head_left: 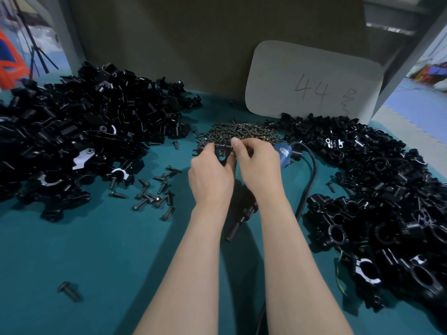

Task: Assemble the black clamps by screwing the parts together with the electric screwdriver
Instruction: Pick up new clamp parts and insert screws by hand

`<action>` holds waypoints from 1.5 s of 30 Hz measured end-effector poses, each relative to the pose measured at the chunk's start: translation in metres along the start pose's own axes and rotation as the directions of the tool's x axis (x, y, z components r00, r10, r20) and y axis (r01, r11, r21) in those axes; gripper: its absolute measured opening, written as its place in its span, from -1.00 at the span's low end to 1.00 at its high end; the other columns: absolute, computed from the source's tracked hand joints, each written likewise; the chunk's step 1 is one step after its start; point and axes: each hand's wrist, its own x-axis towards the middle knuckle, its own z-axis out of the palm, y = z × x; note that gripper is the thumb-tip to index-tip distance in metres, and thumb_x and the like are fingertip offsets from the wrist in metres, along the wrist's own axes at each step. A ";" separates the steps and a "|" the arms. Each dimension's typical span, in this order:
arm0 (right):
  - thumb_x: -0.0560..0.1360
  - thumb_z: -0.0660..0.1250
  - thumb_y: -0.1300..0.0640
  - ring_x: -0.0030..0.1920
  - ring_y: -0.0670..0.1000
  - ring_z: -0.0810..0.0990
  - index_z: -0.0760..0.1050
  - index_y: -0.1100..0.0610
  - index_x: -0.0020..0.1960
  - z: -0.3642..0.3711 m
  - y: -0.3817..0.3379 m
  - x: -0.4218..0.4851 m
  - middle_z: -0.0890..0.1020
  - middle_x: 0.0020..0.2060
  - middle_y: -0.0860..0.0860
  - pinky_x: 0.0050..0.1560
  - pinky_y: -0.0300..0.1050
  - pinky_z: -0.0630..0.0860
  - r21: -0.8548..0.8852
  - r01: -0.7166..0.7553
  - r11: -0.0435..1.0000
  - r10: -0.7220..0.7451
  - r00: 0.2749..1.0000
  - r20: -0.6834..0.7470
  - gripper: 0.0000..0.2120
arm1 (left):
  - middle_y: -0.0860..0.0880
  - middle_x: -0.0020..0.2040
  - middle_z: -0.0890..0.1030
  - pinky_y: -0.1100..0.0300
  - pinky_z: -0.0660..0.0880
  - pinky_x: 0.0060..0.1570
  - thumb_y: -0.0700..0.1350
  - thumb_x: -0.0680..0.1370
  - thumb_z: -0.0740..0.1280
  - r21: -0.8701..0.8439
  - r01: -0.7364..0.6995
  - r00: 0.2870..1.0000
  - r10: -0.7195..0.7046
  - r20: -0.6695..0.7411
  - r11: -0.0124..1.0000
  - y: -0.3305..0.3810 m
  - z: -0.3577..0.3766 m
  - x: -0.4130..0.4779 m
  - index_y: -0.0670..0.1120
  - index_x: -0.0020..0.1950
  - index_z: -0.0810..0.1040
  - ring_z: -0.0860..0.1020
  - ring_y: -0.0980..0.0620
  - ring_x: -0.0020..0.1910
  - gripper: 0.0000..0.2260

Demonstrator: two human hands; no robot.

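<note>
Work is well under way but far from over, judging by the heaps. On the right of the green table (pixel 96 250) lies a large heap of closed clamps (pixel 387 189), which look already screwed together. On the left sits an equally big heap of loose clamp halves (pixel 72 131), still waiting. The clamp (pixel 222 154) now in work is held up over the middle of the table, just in front of the pile of screws (pixel 239 130). The left hand (pixel 212 172) grips it from below with curled fingers. The right hand (pixel 258 163) pinches at its top edge with thumb and fingertips, probably seating a screw, though the screw itself is hidden. The electric screwdriver (pixel 284 152) lies untouched on the table just behind the right hand, its black cable (pixel 312 170) curving away toward the person, so driving has not yet begun on this piece. More loose screws (pixel 154 192) are scattered left of the hands. A grey card (pixel 314 81) leaning at the back bears a handwritten "44" with a scribble beside it that cannot be read. The pale label on the screwdriver's blue body is too small to make out.
</note>
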 end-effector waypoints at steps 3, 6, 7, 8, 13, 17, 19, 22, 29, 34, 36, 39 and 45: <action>0.55 0.32 0.09 -0.26 -0.25 0.46 0.51 0.06 -0.03 -0.002 0.001 0.002 0.51 -0.28 -0.20 -0.25 -0.57 0.35 0.070 -0.035 0.997 0.032 0.998 0.051 -0.95 | -0.12 -0.08 0.63 0.08 0.45 -0.21 0.06 0.56 0.33 -0.018 0.015 1.000 -0.015 0.002 1.000 -0.002 -0.001 0.000 -0.16 0.12 0.53 0.60 -0.18 -0.07 -0.69; 0.56 0.30 0.14 -0.24 -0.21 0.46 0.46 0.06 -0.06 -0.003 0.000 0.001 0.51 -0.25 -0.18 -0.21 -0.51 0.37 0.033 -0.005 0.999 0.003 0.999 0.042 -0.97 | -0.09 -0.16 0.60 0.11 0.39 -0.26 0.04 0.56 0.32 -0.027 0.007 1.000 -0.007 0.006 1.000 0.001 -0.001 -0.001 -0.15 0.04 0.52 0.58 -0.17 -0.14 -0.74; 0.58 0.27 0.14 -0.21 -0.17 0.46 0.43 0.05 -0.05 -0.003 -0.001 0.001 0.51 -0.21 -0.14 -0.19 -0.43 0.37 0.013 0.018 1.000 -0.019 0.999 0.040 -0.96 | -0.08 -0.17 0.60 0.10 0.40 -0.26 0.04 0.57 0.32 -0.026 -0.005 1.000 0.005 0.006 1.000 0.002 -0.001 -0.001 -0.14 0.03 0.52 0.58 -0.17 -0.15 -0.75; 0.60 0.23 0.13 -0.16 -0.11 0.46 0.40 0.06 -0.05 -0.002 -0.002 0.000 0.52 -0.16 -0.09 -0.17 -0.36 0.34 -0.008 0.045 0.999 -0.044 0.998 0.042 -0.95 | -0.08 -0.16 0.60 0.09 0.43 -0.25 0.04 0.57 0.31 -0.022 -0.021 1.000 0.021 0.004 1.000 0.003 -0.001 -0.001 -0.14 0.04 0.52 0.58 -0.17 -0.15 -0.75; 0.65 0.07 0.07 -0.11 0.07 0.42 0.32 0.16 -0.10 0.000 -0.003 0.000 0.49 -0.14 0.07 -0.14 -0.09 0.27 -0.048 0.088 0.995 -0.085 0.995 0.057 -0.78 | -0.19 -0.07 0.63 0.00 0.49 -0.14 0.03 0.59 0.29 0.019 -0.061 0.998 0.060 0.014 0.998 0.006 0.000 -0.001 -0.19 0.28 0.49 0.59 -0.22 -0.08 -0.63; 0.62 0.16 -0.01 -0.22 -0.10 0.46 0.42 0.11 -0.10 -0.003 0.002 -0.001 0.51 -0.28 -0.10 -0.22 -0.28 0.30 -0.022 0.037 0.999 -0.036 0.998 0.044 -0.78 | -0.19 -0.02 0.63 -0.01 0.49 -0.10 0.06 0.56 0.32 0.040 -0.037 0.999 0.035 0.040 0.999 0.003 0.001 -0.001 -0.20 0.25 0.49 0.59 -0.23 -0.03 -0.60; 0.58 0.26 0.01 -0.27 -0.21 0.45 0.46 0.07 -0.10 -0.004 0.003 0.001 0.50 -0.29 -0.16 -0.24 -0.46 0.34 0.041 0.000 0.999 -0.002 0.999 0.053 -0.85 | -0.18 0.03 0.63 -0.04 0.53 -0.02 0.07 0.56 0.33 0.045 -0.011 0.999 0.010 0.035 0.999 0.003 0.000 -0.001 -0.17 0.31 0.48 0.59 -0.21 0.02 -0.57; 0.55 0.31 0.12 -0.24 -0.24 0.45 0.48 0.07 -0.04 -0.007 0.002 0.002 0.51 -0.25 -0.18 -0.21 -0.57 0.34 0.014 0.004 1.000 -0.005 0.996 0.085 -0.97 | -0.17 0.08 0.61 -0.04 0.52 0.04 0.06 0.56 0.33 0.045 -0.001 1.000 0.000 0.024 0.999 0.002 -0.001 -0.001 -0.15 0.37 0.44 0.57 -0.20 0.08 -0.55; 0.63 0.13 0.06 -0.09 0.02 0.45 0.43 0.14 -0.04 -0.007 0.000 0.001 0.53 -0.11 0.04 -0.11 -0.16 0.32 -0.109 0.116 0.987 -0.110 0.992 0.059 -0.81 | -0.20 -0.03 0.62 0.07 0.40 -0.19 0.04 0.58 0.31 0.055 -0.044 0.998 0.041 0.048 0.998 0.006 0.001 0.000 -0.20 0.24 0.49 0.58 -0.23 -0.03 -0.63; 0.56 0.30 0.02 -0.28 -0.21 0.45 0.50 0.10 -0.08 -0.005 0.005 0.001 0.49 -0.31 -0.17 -0.25 -0.42 0.34 0.004 0.005 1.000 -0.005 1.000 0.027 -0.85 | -0.02 -0.11 0.53 0.10 0.41 -0.19 0.04 0.56 0.34 -0.003 0.038 0.998 -0.038 0.058 0.999 0.002 0.000 -0.001 -0.17 0.15 0.52 0.58 -0.18 -0.04 -0.69; 0.54 0.33 0.08 -0.27 -0.26 0.45 0.52 0.08 -0.05 -0.005 0.005 0.003 0.51 -0.28 -0.19 -0.24 -0.57 0.34 0.008 -0.011 1.000 0.011 0.998 0.061 -0.93 | -0.02 -0.15 0.53 0.12 0.38 -0.22 0.04 0.55 0.35 -0.004 0.053 0.997 -0.053 0.061 0.999 0.001 0.001 -0.001 -0.13 0.03 0.51 0.57 -0.17 -0.09 -0.76; 0.56 0.29 0.14 -0.23 -0.22 0.45 0.50 0.08 -0.03 -0.004 0.003 0.003 0.52 -0.23 -0.16 -0.22 -0.53 0.35 -0.051 0.018 0.999 -0.015 0.998 0.061 -0.97 | -0.07 -0.18 0.53 0.11 0.39 -0.23 0.05 0.56 0.33 0.007 0.053 0.996 -0.053 0.074 0.999 0.000 0.001 -0.002 -0.14 0.01 0.50 0.57 -0.17 -0.11 -0.75; 0.64 0.11 0.03 -0.02 0.07 0.50 0.45 0.17 0.00 0.000 0.002 0.001 0.58 -0.04 0.08 -0.03 -0.07 0.38 -0.111 0.039 0.993 -0.032 0.997 0.066 -0.76 | -0.18 -0.05 0.62 0.03 0.47 -0.12 0.03 0.57 0.31 0.061 -0.003 0.998 0.000 0.060 0.998 0.006 0.000 -0.001 -0.18 0.13 0.51 0.58 -0.22 -0.05 -0.70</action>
